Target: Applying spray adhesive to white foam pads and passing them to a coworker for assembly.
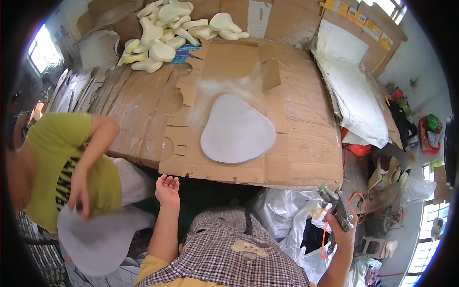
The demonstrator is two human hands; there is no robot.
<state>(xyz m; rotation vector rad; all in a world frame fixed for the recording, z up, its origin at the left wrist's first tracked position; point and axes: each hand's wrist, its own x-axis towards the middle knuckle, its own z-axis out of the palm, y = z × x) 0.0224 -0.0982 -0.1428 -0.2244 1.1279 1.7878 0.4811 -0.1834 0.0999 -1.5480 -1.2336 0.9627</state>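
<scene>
My right hand [340, 230] grips a spray gun [340, 208] off the table's front right corner. An orange hose hangs close beside the gun. Palm up and fingers loosely curled, my left hand [167, 190] is empty just off the table's front edge. On the cardboard sheet [229, 173] in front of me lies a flat grey pad [237, 129], shaped like a rounded triangle. Neither of my hands touches it. To my left, a person in a yellow-green shirt [71, 158] holds a similar grey pad [98, 239], partly smeared by motion.
A heap of cream saddle-shaped foam pieces [167, 28] lies at the back left of the table. A white-coated sheet [351, 86] leans along the right side. White plastic sacks [279, 210] sit below the front edge. The co-worker stands close to my left arm.
</scene>
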